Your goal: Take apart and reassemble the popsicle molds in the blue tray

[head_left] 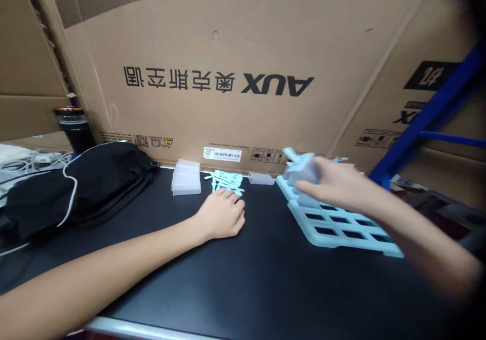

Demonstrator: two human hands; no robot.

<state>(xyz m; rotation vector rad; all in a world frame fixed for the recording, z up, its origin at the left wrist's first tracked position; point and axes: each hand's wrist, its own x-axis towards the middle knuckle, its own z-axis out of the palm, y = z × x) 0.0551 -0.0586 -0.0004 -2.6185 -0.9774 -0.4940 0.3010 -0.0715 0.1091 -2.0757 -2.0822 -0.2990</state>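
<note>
My right hand (336, 180), blurred by motion, grips a translucent popsicle mold (302, 170) with a light blue stick handle poking out of its top. It hangs over the back left part of a light blue rack (322, 238) with rectangular openings. My left hand (222, 213) rests on the black table with its fingers curled, at the near edge of a pile of light blue sticks (227, 179). Whatever its fingers may hold is hidden. Left of that pile lie several clear mold sleeves (186, 178) in an overlapping stack. Another clear sleeve (261, 179) lies between the pile and the rack.
A large cardboard box (212, 122) stands upright along the back of the black table (243, 289). A black bag (110, 178) with a white cable and a dark bottle (78, 129) are at the left. A blue metal frame (436, 119) rises at the right.
</note>
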